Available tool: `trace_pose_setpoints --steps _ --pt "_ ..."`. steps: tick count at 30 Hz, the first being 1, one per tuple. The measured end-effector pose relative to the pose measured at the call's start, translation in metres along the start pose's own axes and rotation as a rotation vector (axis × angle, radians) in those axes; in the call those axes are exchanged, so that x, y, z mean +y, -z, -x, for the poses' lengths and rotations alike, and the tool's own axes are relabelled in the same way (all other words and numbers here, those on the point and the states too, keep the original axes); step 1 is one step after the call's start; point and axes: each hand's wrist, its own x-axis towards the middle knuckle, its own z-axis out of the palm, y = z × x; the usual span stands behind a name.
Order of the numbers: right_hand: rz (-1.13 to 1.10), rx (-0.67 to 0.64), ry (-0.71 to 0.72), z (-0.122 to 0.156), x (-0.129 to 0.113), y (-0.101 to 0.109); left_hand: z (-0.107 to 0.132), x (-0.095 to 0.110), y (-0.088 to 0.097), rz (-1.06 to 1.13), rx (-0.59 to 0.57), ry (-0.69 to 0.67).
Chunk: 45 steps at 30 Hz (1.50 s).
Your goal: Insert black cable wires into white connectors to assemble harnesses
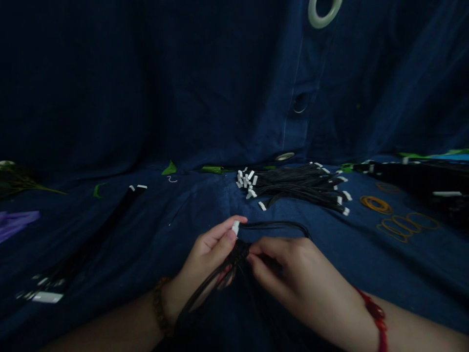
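In the head view, my left hand (207, 261) is closed on a black cable harness (240, 252), with a white connector (235, 227) pinched between thumb and forefinger. My right hand (298, 271) pinches the harness just to the right, its thumb and forefinger pressed together on the dark strands. One thin loop of wire arches from the connector over to the right, behind my right hand. Other black wires hang down toward me and curve over my left wrist. The wires' lower ends fade into the dark and cannot be made out.
A pile of black cables with white connectors (293, 186) lies beyond my hands. Another bundle (95, 234) stretches along the left. Yellowish rubber bands (375, 205) rest at right, near more dark cables (421, 181). Purple material (16, 224) and green leafy stems (22, 181) are far left. Blue cloth rises behind.
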Motion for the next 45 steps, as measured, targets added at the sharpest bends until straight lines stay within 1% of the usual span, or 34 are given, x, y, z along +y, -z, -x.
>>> trace_pose_setpoints --steps 4,6,8,11,13,14,15,16,19,20,22,23,24,25,26,27,28,29,30,31,32,34,35,36,37,39,45 --pt "0.031 0.016 -0.01 0.001 -0.001 0.002 -0.002 0.0 0.002 -0.025 -0.019 0.006" --pt "-0.062 -0.031 -0.033 0.0 -0.001 0.008 -0.003 -0.001 0.004 -0.014 -0.04 0.013" --pt "-0.306 -0.139 -0.12 -0.002 0.001 0.018 -0.005 -0.001 0.005 0.03 -0.053 0.022" --pt "-0.778 -0.274 -0.272 -0.006 0.007 0.043 -0.007 -0.003 0.007 0.081 -0.048 0.009" --pt "-1.039 -0.291 -0.268 -0.008 0.012 0.06 -0.007 -0.003 0.008 0.09 -0.033 -0.006" --pt "-1.121 -0.263 -0.237 -0.009 0.014 0.066 -0.007 -0.004 0.008 0.092 -0.029 -0.008" --pt "-1.154 -0.224 -0.203 -0.01 0.016 0.071 -0.007 -0.004 0.009 0.095 -0.029 -0.005" --pt "-1.132 -0.155 -0.167 -0.011 0.017 0.075 -0.007 -0.004 0.009 0.098 -0.029 -0.003" --pt "-0.954 0.189 -0.045 -0.012 0.02 0.079 -0.009 -0.006 0.01 0.101 -0.032 -0.006" --pt "-0.955 0.305 -0.003 -0.012 0.019 0.08 -0.009 -0.007 0.01 0.099 -0.037 -0.007" --pt "-1.067 0.492 0.042 -0.011 0.017 0.083 -0.008 -0.007 0.009 0.092 -0.05 -0.003" --pt "-1.14 0.548 0.029 -0.009 0.015 0.085 -0.007 -0.007 0.008 0.089 -0.054 -0.002" --pt "-1.196 0.573 -0.004 -0.008 0.012 0.087 -0.005 -0.006 0.006 0.087 -0.051 -0.003" --pt "-1.224 0.571 -0.05 -0.006 0.008 0.087 -0.004 -0.006 0.005 0.087 -0.047 -0.006" --pt "-1.234 0.523 -0.078 -0.004 0.004 0.086 -0.002 -0.005 0.004 0.088 -0.043 -0.012" --pt "-1.224 0.426 -0.093 -0.002 0.0 0.083 -0.001 -0.005 0.003 0.089 -0.038 -0.016" --pt "-1.189 0.291 -0.102 0.0 -0.004 0.079 0.0 -0.004 0.002 0.09 -0.039 -0.019" --pt "-1.11 0.151 -0.11 0.001 -0.008 0.073 0.001 -0.005 0.002 0.094 -0.049 -0.021" --pt "-0.979 0.044 -0.113 0.004 -0.011 0.065 0.001 -0.005 0.003 0.103 -0.067 -0.023" --pt "-0.797 -0.01 -0.101 0.006 -0.014 0.057 0.001 -0.005 0.003 0.116 -0.087 -0.024" --pt "-0.58 -0.008 -0.072 0.008 -0.015 0.049 0.001 -0.005 0.004 0.13 -0.106 -0.026" --pt "-0.137 0.1 0.042 0.012 -0.014 0.035 0.0 -0.005 0.005 0.155 -0.142 -0.024" --pt "0.033 0.149 0.109 0.014 -0.012 0.03 0.0 -0.005 0.005 0.162 -0.153 -0.027" --pt "0.152 0.173 0.163 0.016 -0.01 0.026 0.0 -0.005 0.006 0.165 -0.162 -0.029" --pt "0.224 0.184 0.197 0.017 -0.008 0.023 0.0 -0.005 0.006 0.167 -0.173 -0.033" --pt "0.289 0.175 0.224 0.018 -0.004 0.02 0.001 -0.005 0.005 0.173 -0.193 -0.047" --pt "0.325 0.183 0.226 0.014 -0.003 0.019 0.003 -0.006 0.006 0.178 -0.243 -0.057"
